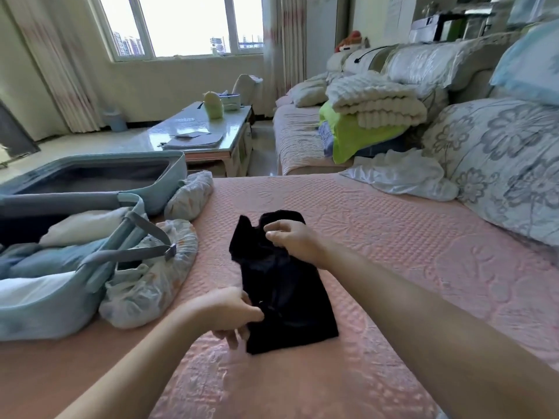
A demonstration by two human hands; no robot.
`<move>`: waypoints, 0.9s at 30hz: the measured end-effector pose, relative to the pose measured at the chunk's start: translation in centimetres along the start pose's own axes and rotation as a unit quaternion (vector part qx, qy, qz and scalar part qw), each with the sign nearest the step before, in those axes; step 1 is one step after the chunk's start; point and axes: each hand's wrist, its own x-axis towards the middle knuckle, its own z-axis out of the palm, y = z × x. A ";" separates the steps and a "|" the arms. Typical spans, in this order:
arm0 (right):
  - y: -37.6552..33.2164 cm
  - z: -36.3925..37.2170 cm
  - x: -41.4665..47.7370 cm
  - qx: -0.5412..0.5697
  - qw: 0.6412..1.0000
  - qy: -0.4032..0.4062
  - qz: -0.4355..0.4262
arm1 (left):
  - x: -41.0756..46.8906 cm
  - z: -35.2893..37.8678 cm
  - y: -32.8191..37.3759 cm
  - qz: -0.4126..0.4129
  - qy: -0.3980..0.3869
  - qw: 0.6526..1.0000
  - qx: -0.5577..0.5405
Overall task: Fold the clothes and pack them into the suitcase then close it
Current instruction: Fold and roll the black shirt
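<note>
A black garment (287, 294) is lying in the middle of the bed (393, 237), on its pink quilted cover, already folded into a long narrow shape. The left hand (233, 313) is holding the near left edge of it: the grip is closed, with the thumb on top of the cloth and the fingers curling under the edge. The right hand (298, 241) is resting on the far end, where the cloth is bunching up. Its grip is narrow, and it seems to be pinching a fold between thumb and fingers, though the dark cloth is hiding the details.

The light blue suitcase (36, 309) is standing open at the left side of the bed, near the garment but not touching it. Pale folded clothes (81, 225) are lying inside the near half, under grey straps (121, 255). Two bundles in thin patterned wrapping (151, 276) are sitting against the suitcase, between it and the garment.

A white garment (402, 176) is lying crumpled at the far right of the bed, beside a floral pillow (499, 164). Behind, a low worktop (199, 128) is carrying some papers.
</note>
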 end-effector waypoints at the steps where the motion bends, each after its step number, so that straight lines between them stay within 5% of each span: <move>1: 0.7 0.1 0.0 -0.085 0.996 0.014 -0.005 | -0.2 -0.3 -0.6 -0.009 -0.033 0.999 0.015; 3: 1.8 0.1 -0.6 -0.253 0.967 0.016 0.001 | 0.2 -1.0 -0.9 0.000 0.004 1.000 0.030; 7: 4.0 0.5 -1.7 -0.405 0.912 0.019 -0.063 | 1.4 -0.9 0.3 0.070 0.192 0.967 0.152; 11: 5.2 0.3 -2.1 -0.417 0.908 0.011 -0.047 | 1.5 0.2 0.0 0.146 0.029 0.969 0.195; 15: 6.1 0.8 -2.4 -0.464 0.885 -0.020 -0.036 | 1.8 0.5 -0.7 0.227 0.129 0.944 0.202; 23: 5.8 1.9 -2.6 -0.468 0.883 -0.024 -0.030 | 1.0 -0.5 -0.9 0.287 0.154 0.940 0.099; 27: 4.7 2.2 -3.0 -0.524 0.849 -0.066 -0.023 | 0.0 -1.6 -2.0 0.177 -0.041 0.981 0.073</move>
